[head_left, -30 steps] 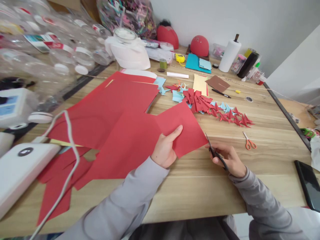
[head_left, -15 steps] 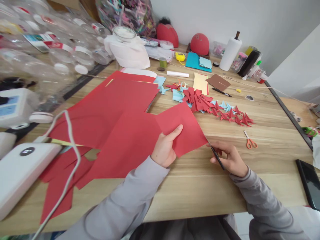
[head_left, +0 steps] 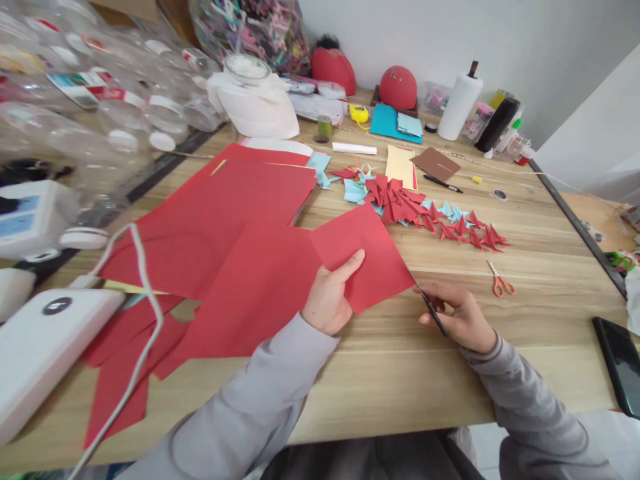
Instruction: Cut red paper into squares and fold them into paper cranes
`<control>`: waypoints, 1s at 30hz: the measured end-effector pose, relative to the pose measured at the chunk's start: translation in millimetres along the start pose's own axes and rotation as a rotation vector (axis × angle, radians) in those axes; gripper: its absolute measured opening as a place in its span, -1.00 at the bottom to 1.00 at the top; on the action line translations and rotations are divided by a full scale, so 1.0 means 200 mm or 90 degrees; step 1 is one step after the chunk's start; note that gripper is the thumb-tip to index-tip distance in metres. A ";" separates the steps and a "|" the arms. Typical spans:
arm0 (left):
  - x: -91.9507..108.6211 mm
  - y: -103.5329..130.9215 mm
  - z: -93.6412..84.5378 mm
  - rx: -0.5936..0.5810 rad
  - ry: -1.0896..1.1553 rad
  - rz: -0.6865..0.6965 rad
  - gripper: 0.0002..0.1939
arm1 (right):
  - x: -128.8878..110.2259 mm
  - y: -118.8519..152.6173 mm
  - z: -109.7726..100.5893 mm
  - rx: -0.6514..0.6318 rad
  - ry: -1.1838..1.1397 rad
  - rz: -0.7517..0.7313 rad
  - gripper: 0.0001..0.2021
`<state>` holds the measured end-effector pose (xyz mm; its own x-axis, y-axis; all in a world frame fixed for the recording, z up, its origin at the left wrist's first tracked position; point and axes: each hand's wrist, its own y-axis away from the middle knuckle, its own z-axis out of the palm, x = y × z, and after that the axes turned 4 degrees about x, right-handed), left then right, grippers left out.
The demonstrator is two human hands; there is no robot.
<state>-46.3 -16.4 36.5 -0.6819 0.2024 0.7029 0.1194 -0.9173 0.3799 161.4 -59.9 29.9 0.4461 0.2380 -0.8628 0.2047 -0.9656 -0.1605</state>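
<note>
My left hand (head_left: 333,293) grips a piece of red paper (head_left: 375,250), thumb on top and the other fingers hidden beneath. In my right hand (head_left: 457,317) is a dark pair of scissors (head_left: 433,310), its tip at the right corner of that paper. Behind and left of my left hand lie larger red sheets (head_left: 240,293), with red offcuts (head_left: 120,393) at the near left. Beyond the held paper sits a heap of folded red and light-blue paper pieces (head_left: 400,200). A smaller orange-handled pair of scissors (head_left: 501,283) rests to the right.
Clear plastic bottles (head_left: 120,107) crowd the back left. A white power bank (head_left: 55,347) with a white cable (head_left: 143,267) is at the near left. A black phone (head_left: 617,367) lies by the right edge. Brown paper (head_left: 435,164) and a black pen (head_left: 444,184) are farther back.
Almost nothing differs. The scissors in my right hand have shifted very slightly at the paper's corner; my left hand keeps its grip.
</note>
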 end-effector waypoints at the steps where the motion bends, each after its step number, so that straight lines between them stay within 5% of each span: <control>1: 0.00 0.00 0.00 0.001 -0.001 0.001 -0.53 | 0.00 0.00 0.00 0.002 -0.004 0.003 -0.52; 14: 0.00 0.00 0.00 0.006 0.009 0.006 -0.61 | 0.03 0.01 0.02 0.059 -0.052 0.065 -0.50; 22: 0.03 -0.01 0.00 0.007 0.036 0.016 -0.55 | -0.01 0.02 -0.02 -0.040 -0.046 0.091 -0.46; 30: 0.03 -0.01 0.00 0.006 0.039 0.002 -0.61 | -0.02 0.01 -0.02 -0.054 -0.078 0.118 -0.44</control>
<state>-50.1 -13.1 39.4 -0.7245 0.1780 0.6659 0.1282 -0.9144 0.3840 163.7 -63.0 34.7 0.3749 0.0373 -0.9263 0.2043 -0.9780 0.0433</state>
